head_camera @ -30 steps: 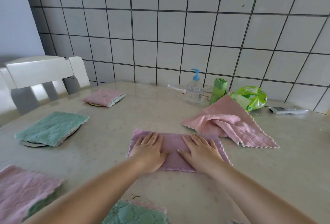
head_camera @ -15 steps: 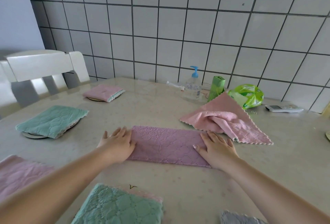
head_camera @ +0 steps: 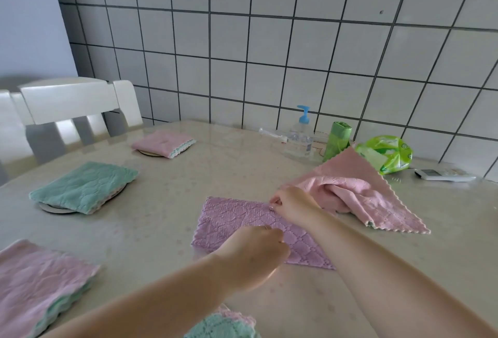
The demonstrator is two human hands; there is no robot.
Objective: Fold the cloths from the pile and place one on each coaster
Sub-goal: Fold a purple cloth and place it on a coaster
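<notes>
A purple quilted cloth, folded into a strip, lies on the table's middle. My right hand pinches its far edge, and my left hand pinches its near edge a little closer to me. My right forearm hides part of the strip's right end. To the right lies a loose pink cloth pile. A folded pink cloth sits on a coaster at the far left. Nearer, a folded teal cloth covers another coaster.
A pink cloth lies at the near left edge and a teal one at the bottom edge. By the tiled wall stand a pump bottle, a green roll, a green bag and a remote. A white chair stands at the left.
Both hands left the strip's two ends, where they lay flat. My left hand crossed to the right, and both now pinch the cloth's edges near its right part.
</notes>
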